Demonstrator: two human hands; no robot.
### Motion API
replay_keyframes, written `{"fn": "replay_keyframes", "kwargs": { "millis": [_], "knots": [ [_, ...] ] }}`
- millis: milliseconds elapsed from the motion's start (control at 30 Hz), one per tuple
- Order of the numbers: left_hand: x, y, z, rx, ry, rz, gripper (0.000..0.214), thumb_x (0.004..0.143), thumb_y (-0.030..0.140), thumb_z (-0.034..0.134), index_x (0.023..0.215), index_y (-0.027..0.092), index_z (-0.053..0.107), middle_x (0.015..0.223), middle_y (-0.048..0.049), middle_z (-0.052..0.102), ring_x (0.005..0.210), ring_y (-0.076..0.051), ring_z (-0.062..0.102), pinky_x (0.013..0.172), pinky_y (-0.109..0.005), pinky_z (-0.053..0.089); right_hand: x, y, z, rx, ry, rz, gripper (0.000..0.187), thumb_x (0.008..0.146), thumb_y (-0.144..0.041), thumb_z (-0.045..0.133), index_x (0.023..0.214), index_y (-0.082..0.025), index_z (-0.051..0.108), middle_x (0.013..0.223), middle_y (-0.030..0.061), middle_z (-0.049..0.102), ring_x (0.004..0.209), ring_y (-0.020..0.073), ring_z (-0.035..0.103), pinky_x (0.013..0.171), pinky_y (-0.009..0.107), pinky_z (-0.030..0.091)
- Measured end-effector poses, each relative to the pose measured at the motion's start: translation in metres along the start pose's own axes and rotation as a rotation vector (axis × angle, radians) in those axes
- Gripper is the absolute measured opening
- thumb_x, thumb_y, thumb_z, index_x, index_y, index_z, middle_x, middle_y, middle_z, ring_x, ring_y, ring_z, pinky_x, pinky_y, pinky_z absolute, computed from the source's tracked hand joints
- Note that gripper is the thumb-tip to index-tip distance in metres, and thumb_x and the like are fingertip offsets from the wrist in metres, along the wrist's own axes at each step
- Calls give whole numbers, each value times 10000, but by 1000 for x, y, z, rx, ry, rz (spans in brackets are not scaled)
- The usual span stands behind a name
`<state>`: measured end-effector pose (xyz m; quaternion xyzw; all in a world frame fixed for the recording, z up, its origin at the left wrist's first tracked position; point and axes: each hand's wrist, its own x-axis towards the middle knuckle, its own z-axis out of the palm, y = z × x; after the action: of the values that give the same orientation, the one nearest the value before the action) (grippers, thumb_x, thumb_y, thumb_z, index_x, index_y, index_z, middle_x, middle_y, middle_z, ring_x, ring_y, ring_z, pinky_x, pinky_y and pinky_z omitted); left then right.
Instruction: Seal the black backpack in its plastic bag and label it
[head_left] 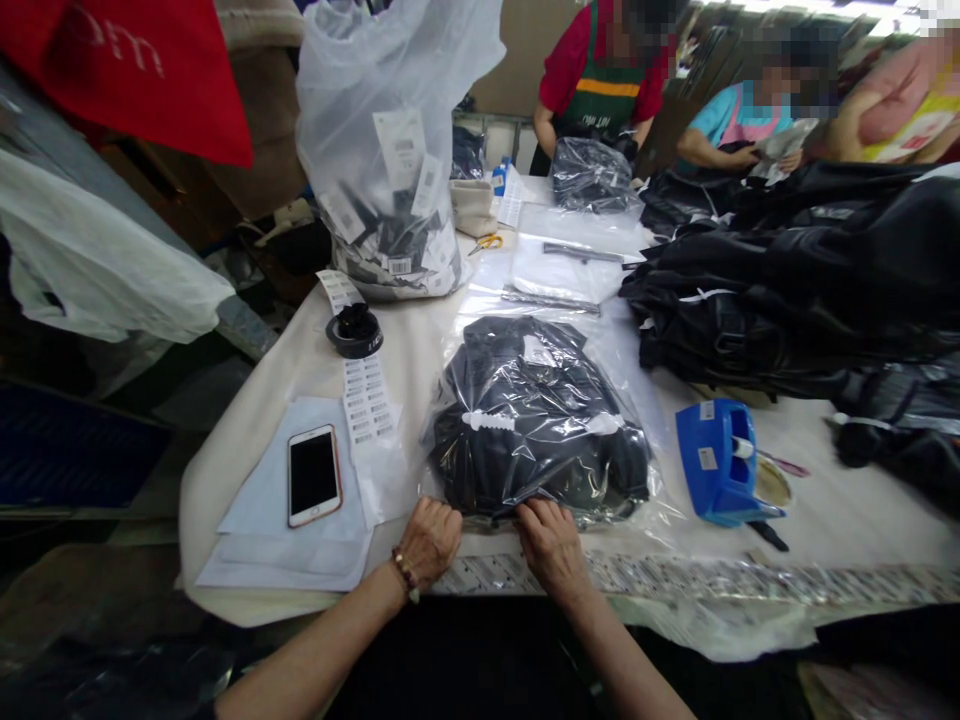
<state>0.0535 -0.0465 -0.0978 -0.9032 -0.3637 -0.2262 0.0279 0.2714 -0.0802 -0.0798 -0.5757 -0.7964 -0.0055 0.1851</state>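
A folded black garment in a clear plastic bag point(536, 420) lies on the table in front of me. My left hand point(429, 540) has its fingers curled on the near edge of the bag, at its left corner. Beside it, my right hand point(551, 545) pinches the same near edge a little to the right. A beaded bracelet is on my left wrist.
A phone point(313, 475) lies on white papers at the left, next to barcode label strips point(367, 400). A blue tape dispenser point(716, 460) stands at the right. A large clear bag of tags point(397, 150), piled black garments point(795, 270) and three people are at the back.
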Motion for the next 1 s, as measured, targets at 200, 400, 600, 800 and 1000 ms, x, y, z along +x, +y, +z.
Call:
{"fn": "replay_keyframes", "kwargs": {
  "millis": [200,400,600,800,1000],
  "knots": [
    [3,0,-2,11,-17,-22,220,799,66,390,612,177,422,565,-20,448,570,-169,402,603,-320,289,4,1,5,17,19,44,113,879,-196,470,839,-200,575,800,33,576,755,181,459,662,306,284],
    [7,1,-4,29,-14,-43,221,788,67,405,598,177,428,538,-14,447,553,-164,410,592,-312,284,1,2,9,43,80,68,165,898,-194,428,865,-184,589,789,46,576,747,184,471,656,310,309],
    [9,2,-3,55,-17,-60,231,789,68,412,586,179,429,520,-8,445,538,-159,417,593,-305,286,-23,14,-13,110,159,30,220,884,-121,377,958,-154,581,861,75,596,809,181,519,715,314,403],
    [15,5,-11,56,8,-48,271,805,52,377,571,181,420,504,-3,449,518,-158,406,585,-302,279,-63,80,-65,25,373,198,175,841,-165,491,976,-196,598,884,70,618,840,179,562,786,336,455],
    [22,6,-19,37,26,20,314,843,51,354,566,184,418,495,7,443,501,-158,399,585,-301,274,-88,195,-114,-63,481,829,519,763,-572,393,850,-109,612,887,174,611,906,274,522,888,457,387]
  ]
}}
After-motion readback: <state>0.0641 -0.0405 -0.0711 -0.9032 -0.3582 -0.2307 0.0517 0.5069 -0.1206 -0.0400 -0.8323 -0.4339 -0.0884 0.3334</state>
